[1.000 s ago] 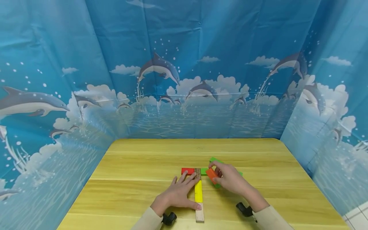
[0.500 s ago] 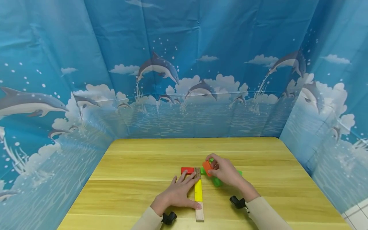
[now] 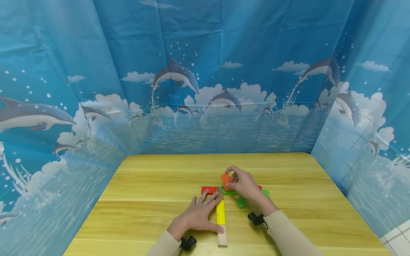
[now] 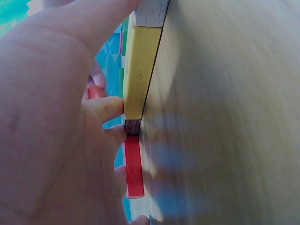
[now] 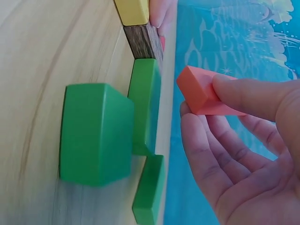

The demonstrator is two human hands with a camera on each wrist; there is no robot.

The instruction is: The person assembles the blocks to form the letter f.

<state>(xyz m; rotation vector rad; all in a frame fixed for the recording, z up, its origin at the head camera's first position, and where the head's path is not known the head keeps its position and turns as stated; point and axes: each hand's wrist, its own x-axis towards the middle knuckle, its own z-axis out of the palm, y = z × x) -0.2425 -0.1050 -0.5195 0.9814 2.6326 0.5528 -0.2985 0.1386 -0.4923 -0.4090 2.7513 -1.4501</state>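
In the head view, the left hand (image 3: 199,215) has its fingers spread wide over a layout of blocks, its thumb on the pale block (image 3: 222,240) and its fingertips at the red block (image 3: 209,189) and brown block (image 3: 219,192). From the brown block, the red block lies at 9 o'clock, the green bar (image 3: 230,192) at 3 and the yellow block (image 3: 220,212) at 6; the pale block follows at 6 from the yellow one, end to end. The right hand (image 3: 245,184) pinches the orange block (image 3: 225,181), which is at 1 o'clock from the brown block. A green piece (image 3: 242,203) sits at about 4 o'clock from the brown block; a green corner (image 3: 265,192) and a pink sliver (image 3: 259,186) show at 3, partly hidden by the right arm. The table (image 3: 160,185) meets a dolphin curtain (image 3: 198,131) at 12 o'clock.

In the left wrist view, pale, yellow, brown and red run from 12 o'clock down towards 6, touching, with the left fingers along their 9 o'clock side.

In the right wrist view, thumb and fingers grip the orange block at 2 o'clock, clear of the green bar. A thick green block (image 5: 96,133) stands at 9; a slim green block (image 5: 149,190) meets the bar's 6 o'clock end.
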